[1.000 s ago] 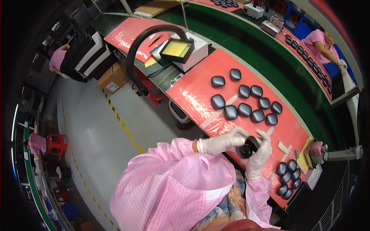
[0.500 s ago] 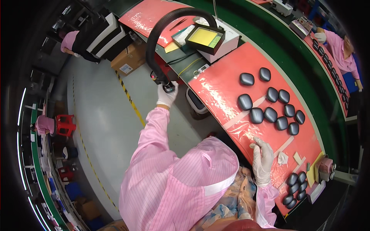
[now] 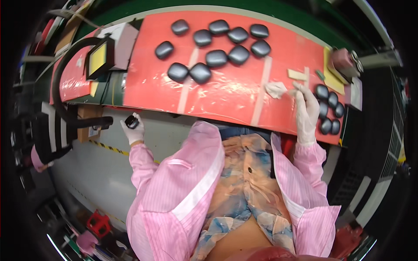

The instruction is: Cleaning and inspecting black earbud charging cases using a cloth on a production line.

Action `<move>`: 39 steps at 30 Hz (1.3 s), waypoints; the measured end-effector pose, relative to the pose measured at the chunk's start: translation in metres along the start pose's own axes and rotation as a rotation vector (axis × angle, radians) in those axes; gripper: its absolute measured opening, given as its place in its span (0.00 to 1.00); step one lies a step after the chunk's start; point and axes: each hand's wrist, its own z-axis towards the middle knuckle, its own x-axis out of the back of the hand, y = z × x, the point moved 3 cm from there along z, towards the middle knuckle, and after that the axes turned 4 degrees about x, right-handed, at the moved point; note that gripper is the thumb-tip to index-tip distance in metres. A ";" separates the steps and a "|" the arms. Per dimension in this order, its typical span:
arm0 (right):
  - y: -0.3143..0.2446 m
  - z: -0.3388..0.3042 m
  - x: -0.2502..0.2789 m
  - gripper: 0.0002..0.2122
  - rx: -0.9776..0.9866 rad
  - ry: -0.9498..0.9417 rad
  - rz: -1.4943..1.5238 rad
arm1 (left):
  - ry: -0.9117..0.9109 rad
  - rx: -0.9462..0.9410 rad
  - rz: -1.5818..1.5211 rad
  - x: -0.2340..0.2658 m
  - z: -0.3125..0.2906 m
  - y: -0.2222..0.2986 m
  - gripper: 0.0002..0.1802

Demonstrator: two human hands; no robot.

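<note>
My left hand [image 3: 136, 133], in a white glove, is off the table's near edge at the left. Its fingers are closed around a dark, glossy small case [image 3: 132, 122]. Just right of it is the open end of a black ribbed hose [image 3: 101, 123]. My right hand [image 3: 307, 114], also gloved, reaches over the right part of the table. Its thumb and fingertips pinch the edge of a crumpled white cloth [image 3: 274, 90] lying on the red mat [image 3: 222, 98]. Beside this hand sits a cluster of dark rounded cases [image 3: 322, 91].
Several more dark rounded cases [image 3: 216, 58] lie spread over the far middle of the mat. A cream-coloured block [image 3: 297, 74] and a pink-and-metal device [image 3: 344, 61] are at the right. A black-framed box with a yellow panel [image 3: 99, 58] stands at the left.
My left hand has come away from the hose end with the dark case. My right hand has moved to the white cloth and closed on its edge. The view has turned rightward.
</note>
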 end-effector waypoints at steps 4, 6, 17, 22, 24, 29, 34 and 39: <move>0.022 -0.001 0.012 0.10 0.110 0.146 -0.095 | -0.412 0.160 0.654 -0.072 -0.100 -0.059 0.41; 0.016 -0.005 0.001 0.08 0.307 0.157 -0.288 | -0.622 0.162 0.749 -0.105 -0.137 -0.078 0.42; -0.040 -0.005 -0.009 0.06 0.321 0.021 0.105 | -0.757 0.288 0.673 -0.257 -0.262 -0.281 0.41; -0.081 -0.007 -0.034 0.11 0.686 -0.073 -0.209 | -0.706 0.523 0.631 -0.256 -0.266 -0.298 0.35; -0.073 0.002 -0.027 0.11 0.702 -0.073 -0.301 | -0.701 0.513 0.719 -0.258 -0.263 -0.298 0.36; -0.063 0.001 -0.012 0.13 0.601 -0.028 0.065 | -0.779 0.577 0.764 -0.261 -0.265 -0.302 0.39; -0.080 0.003 -0.009 0.13 0.713 -0.165 0.027 | -0.631 0.552 0.708 -0.267 -0.270 -0.309 0.41; -0.068 0.003 -0.009 0.14 0.600 -0.059 -0.305 | -0.953 0.125 0.849 -0.268 -0.262 -0.307 0.43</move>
